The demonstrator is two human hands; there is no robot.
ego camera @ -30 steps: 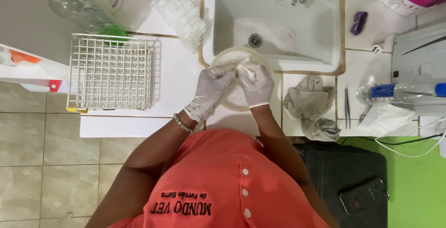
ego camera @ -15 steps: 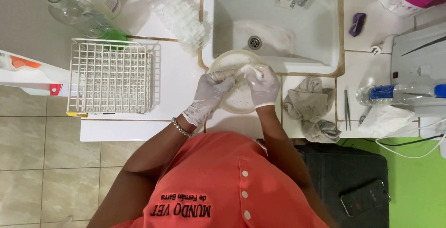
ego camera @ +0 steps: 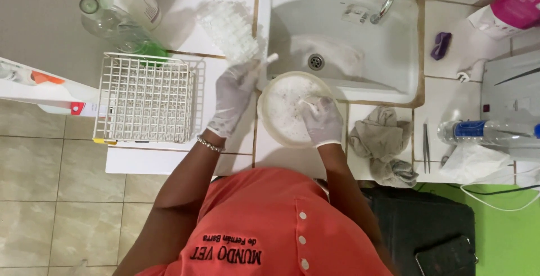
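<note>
The gloved left hand (ego camera: 233,99) closes around a white brush (ego camera: 230,28) handle over the counter. The right hand (ego camera: 322,121), fingers curled, presses into the soapy bowl (ego camera: 284,107) at the sink (ego camera: 337,28) edge.

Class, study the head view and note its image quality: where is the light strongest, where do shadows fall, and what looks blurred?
Head view: light is even and bright, washing out the white sink and counter; soft shadows lie beside the bottle and wire rack; the left hand and the brush are slightly motion-blurred; the right hand in the round bowl is sharper.
</note>
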